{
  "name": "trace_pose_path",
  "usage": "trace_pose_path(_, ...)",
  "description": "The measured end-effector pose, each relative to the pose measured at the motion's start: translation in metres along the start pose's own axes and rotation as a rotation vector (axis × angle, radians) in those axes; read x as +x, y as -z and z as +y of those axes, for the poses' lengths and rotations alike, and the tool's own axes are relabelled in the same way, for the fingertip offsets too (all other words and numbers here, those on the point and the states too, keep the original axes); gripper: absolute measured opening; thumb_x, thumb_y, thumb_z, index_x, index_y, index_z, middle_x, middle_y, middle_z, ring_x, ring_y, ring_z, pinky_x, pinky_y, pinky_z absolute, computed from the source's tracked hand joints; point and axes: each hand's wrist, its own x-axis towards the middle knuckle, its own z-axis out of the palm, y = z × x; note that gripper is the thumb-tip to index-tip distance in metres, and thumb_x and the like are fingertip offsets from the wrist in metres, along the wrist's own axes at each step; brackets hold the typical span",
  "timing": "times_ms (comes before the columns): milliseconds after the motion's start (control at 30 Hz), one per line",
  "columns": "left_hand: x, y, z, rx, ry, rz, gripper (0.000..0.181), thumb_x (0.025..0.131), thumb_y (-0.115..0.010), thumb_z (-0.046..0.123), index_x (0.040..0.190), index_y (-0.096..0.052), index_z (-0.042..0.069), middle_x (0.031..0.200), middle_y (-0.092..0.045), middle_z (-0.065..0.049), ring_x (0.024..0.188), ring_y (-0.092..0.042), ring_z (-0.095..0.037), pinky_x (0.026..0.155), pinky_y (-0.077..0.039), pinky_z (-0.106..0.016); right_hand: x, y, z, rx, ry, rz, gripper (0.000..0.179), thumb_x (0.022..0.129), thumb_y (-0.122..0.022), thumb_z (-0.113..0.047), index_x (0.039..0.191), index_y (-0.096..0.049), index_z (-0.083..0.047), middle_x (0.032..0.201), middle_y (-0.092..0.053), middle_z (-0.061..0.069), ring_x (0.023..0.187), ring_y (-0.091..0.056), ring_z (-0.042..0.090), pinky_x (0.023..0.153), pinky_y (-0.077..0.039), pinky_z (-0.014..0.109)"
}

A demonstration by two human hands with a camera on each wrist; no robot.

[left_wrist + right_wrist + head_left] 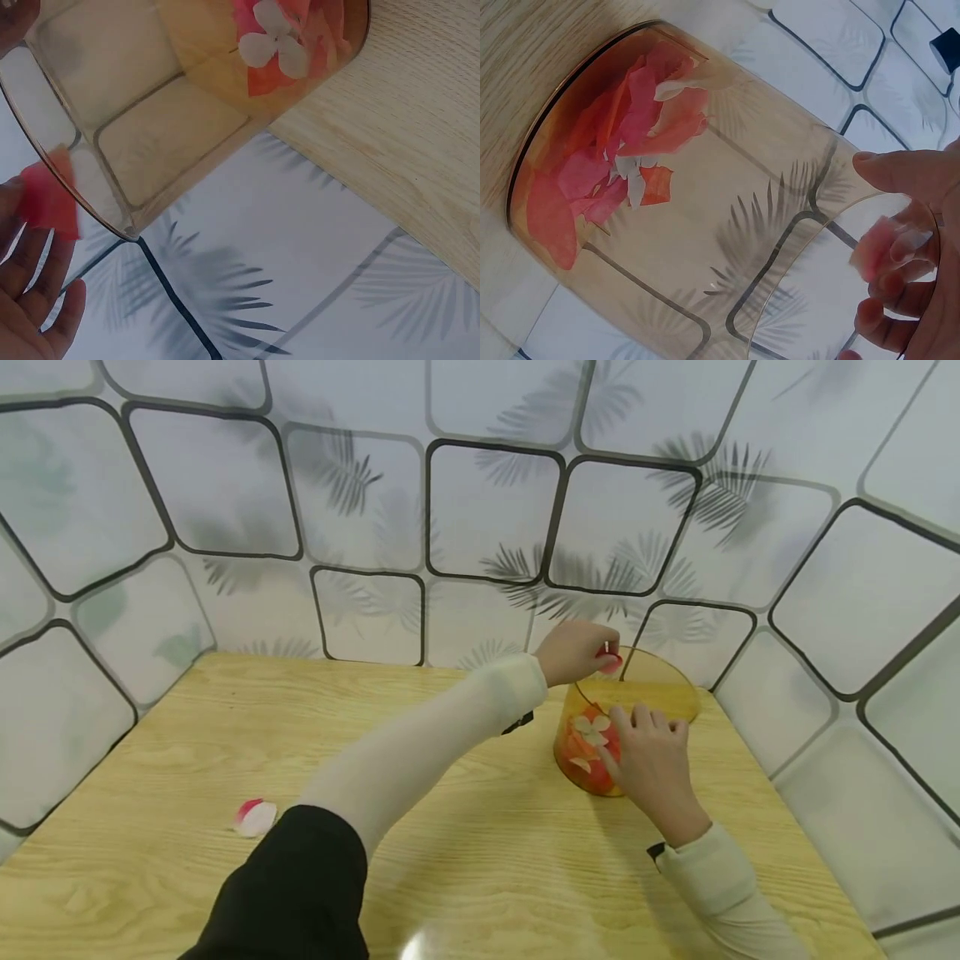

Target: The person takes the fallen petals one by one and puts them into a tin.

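Note:
A see-through amber container (pixel 566 747) stands upright on the table, toward the right. Red, pink and white petals (pixel 641 120) lie heaped in its bottom, and a white flower-shaped piece (pixel 274 41) shows through the wall. Over the mouth, my left hand (pixel 576 652) pinches a pinkish-red petal (pixel 52 196) between thumb and fingers, right by the rim. My right hand (pixel 654 760) grips the container near its rim on the near side; in the right wrist view its thumb (pixel 889 171) lies along the outside with the fingers curled at the opening.
A pink-and-white petal (pixel 257 818) lies on the wooden table (pixel 420 827) at the left, beside the dark upper sleeve (pixel 292 885). Patterned light panels (pixel 367 618) with leaf prints enclose the table's back and sides, close behind the container.

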Motion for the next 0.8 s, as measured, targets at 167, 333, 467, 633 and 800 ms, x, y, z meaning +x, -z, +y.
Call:
trace_pose_path(167, 0.001, -0.003, 0.001, 0.033, -0.012, -0.05, 0.029, 0.094, -0.057, 0.028, 0.119, -0.062, 0.016, 0.116, -0.067, 0.0, 0.103, -0.063, -0.012, 0.087, -0.049, -0.024, 0.0, 0.0, 0.0, -0.014, 0.012, 0.009, 0.05, 0.066, -0.083, -0.034, 0.094, -0.053, -0.006, 0.075, -0.052, 0.015, 0.066, -0.052, 0.034, 0.058, -0.037, 0.046)
trace_pose_path(333, -0.004, -0.004, -0.005, 0.046, -0.006, -0.058, 0.033, 0.094, -0.057, 0.031, 0.124, -0.059, 0.017, 0.122, -0.064, 0.0, 0.109, -0.06, -0.012, 0.091, -0.048, -0.025, 0.0, 0.001, 0.001, -0.009, 0.012, 0.009, 0.046, 0.069, -0.08, -0.033, 0.095, -0.055, -0.005, 0.075, -0.053, 0.015, 0.066, -0.052, 0.034, 0.057, -0.037, 0.046)
trace_pose_path(467, -0.013, -0.003, -0.012, 0.049, -0.008, -0.055, 0.033, 0.094, -0.057, 0.031, 0.124, -0.059, 0.017, 0.122, -0.063, 0.001, 0.11, -0.059, -0.012, 0.092, -0.047, -0.025, 0.0, 0.001, 0.001, 0.003, 0.005, 0.009, 0.048, 0.066, -0.083, -0.032, 0.094, -0.054, -0.005, 0.074, -0.051, 0.014, 0.066, -0.052, 0.034, 0.058, -0.037, 0.046)
trace_pose_path(633, -0.037, 0.002, -0.019, 0.021, -0.047, -0.016, 0.03, 0.095, -0.056, 0.029, 0.122, -0.061, 0.016, 0.12, -0.064, 0.001, 0.107, -0.061, -0.013, 0.092, -0.047, -0.027, 0.0, 0.0, 0.0, 0.001, 0.007, 0.015, 0.051, 0.064, -0.085, -0.031, 0.093, -0.054, -0.005, 0.073, -0.051, 0.014, 0.065, -0.052, 0.034, 0.058, -0.036, 0.045)
trace_pose_path(800, -0.077, 0.008, -0.023, 0.018, -0.097, 0.041, 0.027, 0.094, -0.058, 0.026, 0.118, -0.063, 0.015, 0.115, -0.066, 0.0, 0.103, -0.063, -0.015, 0.093, -0.047, -0.031, 0.0, 0.0, -0.001, -0.007, 0.021, 0.029, 0.051, 0.063, -0.086, -0.03, 0.09, -0.051, -0.005, 0.072, -0.05, 0.014, 0.063, -0.051, 0.034, 0.058, -0.037, 0.046)
